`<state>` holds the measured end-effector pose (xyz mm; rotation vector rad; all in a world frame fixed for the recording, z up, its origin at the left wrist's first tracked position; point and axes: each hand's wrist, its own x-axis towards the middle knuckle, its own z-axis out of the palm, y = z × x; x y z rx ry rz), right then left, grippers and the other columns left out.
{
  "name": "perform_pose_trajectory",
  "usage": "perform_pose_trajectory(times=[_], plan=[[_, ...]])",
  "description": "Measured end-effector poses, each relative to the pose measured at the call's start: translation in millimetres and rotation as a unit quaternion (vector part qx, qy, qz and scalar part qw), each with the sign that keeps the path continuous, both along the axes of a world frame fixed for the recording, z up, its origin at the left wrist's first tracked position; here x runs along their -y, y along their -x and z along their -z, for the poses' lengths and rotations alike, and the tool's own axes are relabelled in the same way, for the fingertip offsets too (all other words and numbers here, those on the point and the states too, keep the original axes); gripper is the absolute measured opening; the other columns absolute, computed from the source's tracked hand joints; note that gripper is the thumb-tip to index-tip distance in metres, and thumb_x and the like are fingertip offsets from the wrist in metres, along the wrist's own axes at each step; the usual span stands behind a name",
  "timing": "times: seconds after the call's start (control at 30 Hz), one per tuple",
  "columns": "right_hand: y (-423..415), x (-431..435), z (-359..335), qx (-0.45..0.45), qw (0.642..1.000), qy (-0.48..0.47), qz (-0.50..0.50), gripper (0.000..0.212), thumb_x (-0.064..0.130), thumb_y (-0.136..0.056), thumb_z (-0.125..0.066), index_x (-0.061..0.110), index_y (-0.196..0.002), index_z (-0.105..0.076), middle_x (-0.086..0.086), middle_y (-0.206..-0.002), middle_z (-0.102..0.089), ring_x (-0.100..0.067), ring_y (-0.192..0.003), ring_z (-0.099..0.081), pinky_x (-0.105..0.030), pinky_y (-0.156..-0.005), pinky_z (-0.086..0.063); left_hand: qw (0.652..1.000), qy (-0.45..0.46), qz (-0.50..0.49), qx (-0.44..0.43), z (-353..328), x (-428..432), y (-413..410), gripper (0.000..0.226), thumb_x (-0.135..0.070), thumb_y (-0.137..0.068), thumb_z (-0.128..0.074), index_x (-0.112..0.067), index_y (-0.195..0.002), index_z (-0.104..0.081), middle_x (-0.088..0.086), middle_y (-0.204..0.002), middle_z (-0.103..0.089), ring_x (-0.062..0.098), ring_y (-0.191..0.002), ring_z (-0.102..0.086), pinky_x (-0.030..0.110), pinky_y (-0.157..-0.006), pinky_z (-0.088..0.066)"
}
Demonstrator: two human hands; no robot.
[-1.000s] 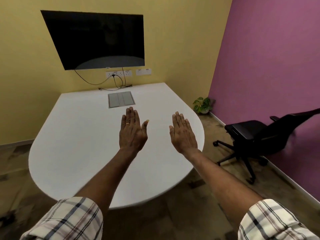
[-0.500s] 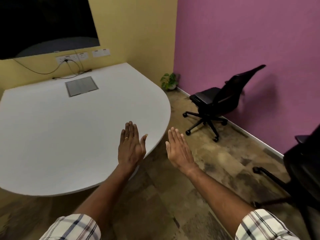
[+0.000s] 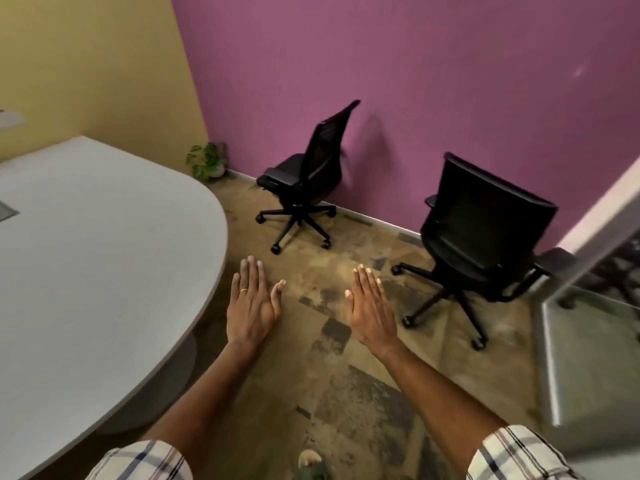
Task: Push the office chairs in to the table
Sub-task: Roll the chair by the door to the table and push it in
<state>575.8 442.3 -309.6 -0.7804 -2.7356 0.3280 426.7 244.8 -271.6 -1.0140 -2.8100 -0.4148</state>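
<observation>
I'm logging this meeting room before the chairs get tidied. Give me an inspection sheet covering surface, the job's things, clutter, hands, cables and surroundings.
Surface: white round-ended table; a grey inset panel shows at the left edge of view.
Job's things: two black office chairs, the far chair and the near chair, both by the purple wall, apart from the table, not pushed in.
Clutter: nothing seen.
Hands: left hand and right hand flat and open, held out above the floor, holding nothing.
Cables: nothing seen.
Surroundings: yellow wall, potted plant in the corner, glass panel at right.

Head-worn, downward, apparently near table (image 3: 104, 271)
</observation>
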Motion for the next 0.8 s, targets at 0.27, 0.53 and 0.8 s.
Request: perform_pose_trajectory(times=[0.27,0.53,0.8], plan=[[-96.8,1.4,11.9,-0.003,0.993,-0.013,0.114,0.065,0.038,-0.105,-0.014,0.001,-0.155,-0.03,-0.016,-0.164,-0.027,-0.027,-0.154,-0.019,-0.044,-0.125,-0.016,0.992,0.004,0.127,0.006,15.6,-31.9,-78.3,0.076,-0.053,-0.102,0.005,-0.005,-0.16,-0.005,0.012,-0.169,0.003,0.022,-0.155,0.013,0.039,-0.127,0.006],[-187.3,-30.9,5.9,0.004,0.974,-0.033,0.223,0.061,0.035,-0.106,-0.021,0.0,-0.153,-0.036,-0.017,-0.161,-0.034,-0.029,-0.152,-0.026,-0.047,-0.123,-0.025,0.971,0.002,0.237,-0.016,8.9,-101.2,-138.5,0.073,-0.05,-0.106,-0.005,0.0,-0.158,-0.016,0.017,-0.168,-0.009,0.024,-0.157,0.002,0.042,-0.128,-0.004],[-266.1,-97.9,-7.8,-0.002,0.961,-0.06,0.27,0.06,0.034,-0.106,-0.022,-0.002,-0.151,-0.039,-0.02,-0.158,-0.039,-0.031,-0.15,-0.032,-0.047,-0.122,-0.028,0.948,-0.011,0.318,-0.024,-8.6,-193.9,-197.5,0.074,-0.053,-0.105,0.003,-0.005,-0.16,-0.012,0.014,-0.169,-0.006,0.022,-0.157,0.005,0.044,-0.128,-0.006]])
